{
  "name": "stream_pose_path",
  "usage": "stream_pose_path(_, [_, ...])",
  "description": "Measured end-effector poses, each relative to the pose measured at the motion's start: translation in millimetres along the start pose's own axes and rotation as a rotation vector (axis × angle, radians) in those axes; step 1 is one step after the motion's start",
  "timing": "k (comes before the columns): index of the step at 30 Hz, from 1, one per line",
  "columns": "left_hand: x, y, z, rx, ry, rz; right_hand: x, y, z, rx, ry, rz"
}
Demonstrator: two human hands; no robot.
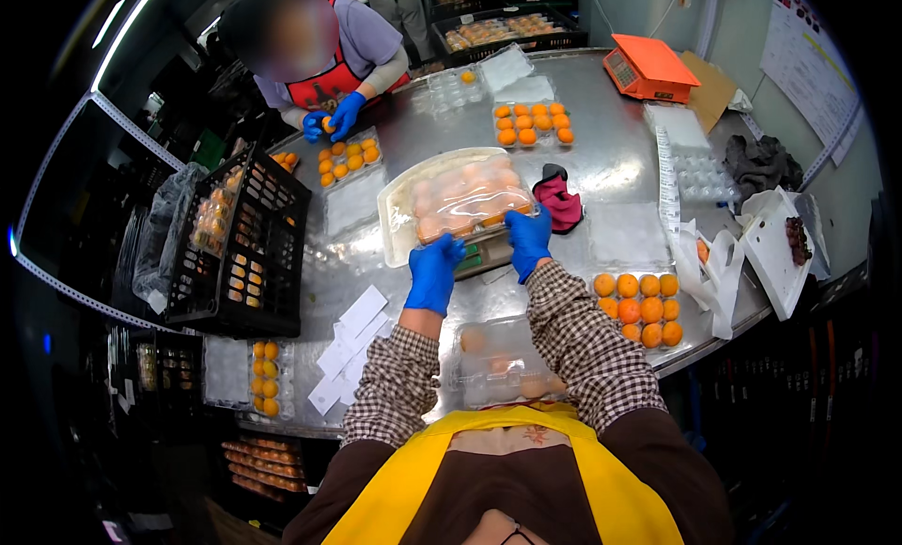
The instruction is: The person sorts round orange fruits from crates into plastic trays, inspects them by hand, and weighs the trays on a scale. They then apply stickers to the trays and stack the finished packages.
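Observation:
A clear plastic pack of orange fruit (468, 192) is held over the pale platform (396, 224) of a tabletop scale. Its shiny lid reflects the light. My left hand (434, 271), in a blue glove, grips the near left corner of the pack. The near right corner is in my right hand (528, 240), gloved the same way. Between my hands shows the scale's dark front panel (483, 257) with green parts. Whether the pack rests on the platform or hangs just above it, I cannot tell. Beside my right hand lies a crumpled pink and grey cloth (560, 198).
Across the table a person (345, 115) in blue gloves holds a fruit. A black crate (236, 249) of packs stands left, paper slips (352, 344) nearby. Open trays of fruit (638, 309) lie right, a closed pack (504, 362) before me, an orange scale (652, 66) far right.

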State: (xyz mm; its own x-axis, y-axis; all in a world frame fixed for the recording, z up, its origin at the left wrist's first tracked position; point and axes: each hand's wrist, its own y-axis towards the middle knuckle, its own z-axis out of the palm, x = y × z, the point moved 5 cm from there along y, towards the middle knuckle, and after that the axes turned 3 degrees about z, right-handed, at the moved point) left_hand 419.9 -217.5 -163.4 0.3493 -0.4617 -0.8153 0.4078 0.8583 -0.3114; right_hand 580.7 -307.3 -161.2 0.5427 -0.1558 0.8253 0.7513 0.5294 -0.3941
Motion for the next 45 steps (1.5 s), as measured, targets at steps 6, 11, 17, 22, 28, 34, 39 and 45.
stream_pose_path(6, [-36.3, -9.1, -40.4, 0.013, 0.462, -0.107, 10.3, -20.8, -15.2, 0.137, -0.055, -0.068])
stream_pose_path(11, [-51.7, 29.8, -33.0, 0.221, 0.902, -0.107, 10.1, -20.5, -29.9, 0.049, 0.067, -0.025])
stream_pose_path(17, [-67.5, 26.8, -31.0, 0.422, 0.764, -0.157, 12.1, -29.0, -18.3, 0.218, 0.032, 0.067])
stream_pose_path(22, [-56.1, 50.5, -32.9, 0.414, 0.706, -0.232, 9.1, -23.4, -39.6, 0.247, -0.057, 0.105])
stream_pose_path(28, [-54.1, 59.0, -40.1, 0.231, 0.407, -0.253, 45.2, 29.2, -107.9, -0.042, -0.113, -0.536])
stream_pose_path(34, [-61.2, 91.9, -66.1, 0.262, 0.509, -0.039, 141.9, 75.4, -302.8, -0.455, -0.632, -0.788])
stream_pose_path(39, [-71.9, 62.7, -49.5, 0.091, 0.724, -0.071, 149.5, 109.6, -436.4, -0.674, -1.586, -0.435])
stream_pose_path(45, [-81.2, 15.9, 25.3, 0.025, 1.486, 1.115, 159.2, 90.9, -445.4, -0.542, -1.723, -0.232])
